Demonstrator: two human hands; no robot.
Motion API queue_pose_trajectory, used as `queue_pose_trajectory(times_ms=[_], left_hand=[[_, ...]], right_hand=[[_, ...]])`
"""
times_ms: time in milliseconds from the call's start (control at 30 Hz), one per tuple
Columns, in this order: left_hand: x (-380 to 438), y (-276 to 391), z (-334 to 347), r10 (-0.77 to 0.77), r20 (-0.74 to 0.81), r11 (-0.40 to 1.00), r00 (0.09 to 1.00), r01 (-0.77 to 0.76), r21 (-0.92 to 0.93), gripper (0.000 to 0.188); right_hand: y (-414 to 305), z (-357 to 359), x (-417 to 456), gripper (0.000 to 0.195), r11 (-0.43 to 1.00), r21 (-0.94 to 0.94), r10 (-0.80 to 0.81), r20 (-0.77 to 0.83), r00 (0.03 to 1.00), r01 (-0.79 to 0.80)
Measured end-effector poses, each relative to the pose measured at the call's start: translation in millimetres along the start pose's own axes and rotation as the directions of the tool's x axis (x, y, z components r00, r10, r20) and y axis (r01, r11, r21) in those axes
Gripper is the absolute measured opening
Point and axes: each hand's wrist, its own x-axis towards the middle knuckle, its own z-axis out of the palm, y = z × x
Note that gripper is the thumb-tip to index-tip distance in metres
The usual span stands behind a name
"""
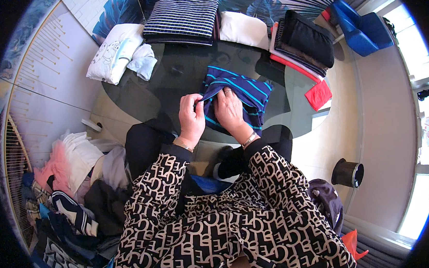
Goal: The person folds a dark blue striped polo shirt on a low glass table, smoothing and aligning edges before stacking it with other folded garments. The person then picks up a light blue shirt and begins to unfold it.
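A navy garment with turquoise stripes (248,92) lies folded on the dark glass table (175,88), near its front edge. Its left edge is pinched between the thumb and fingers of my left hand (193,117). My right hand (229,109) rests on the garment, its fingertips tucked under a raised fold of the cloth, so they are partly hidden. Whether those fingers grip the fabric is not clear. A ring and a bracelet are on the right hand and wrist, and another bracelet is on the left wrist.
Folded stacks line the far edge: a white printed item (114,53), checked cloth (181,17), a white bundle (243,30) and black clothes (306,38). Red cloth (318,95) lies at the right. Heaped laundry (90,191) is at my left. A blue chair (361,28) and a bin (347,173) stand right.
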Motion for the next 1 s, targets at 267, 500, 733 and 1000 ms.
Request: queue_pose_trajectory(times_ms=[267,500,733,1000], left_hand=[[-4.8,-18.4,9.3,-0.157,0.003,0.976,0.988,0.156,-0.153,0.017],[24.0,-16.4,7.5,-0.117,-0.025,0.993,0.993,0.117,0.016,0.024],[10.1,9.2,-4.2,0.203,0.128,0.979,0.971,-0.203,-0.012,0.033],[5.7,-6.5,-1.1,0.002,0.020,1.000,1.000,-0.001,-0.018,0.024]], right_hand=[[9.2,13.9,11.0,0.027,0.989,0.003,-0.144,0.100,0.985,0.145],[14.1,17.8,-0.2,0.032,0.995,0.033,-0.100,0.185,0.978,0.095],[36.6,48.5,4.4,0.020,0.932,-0.013,-0.336,0.350,0.874,0.363],[45.2,43.4,20.4,0.018,0.904,-0.118,-0.368,0.272,0.889,0.411]])
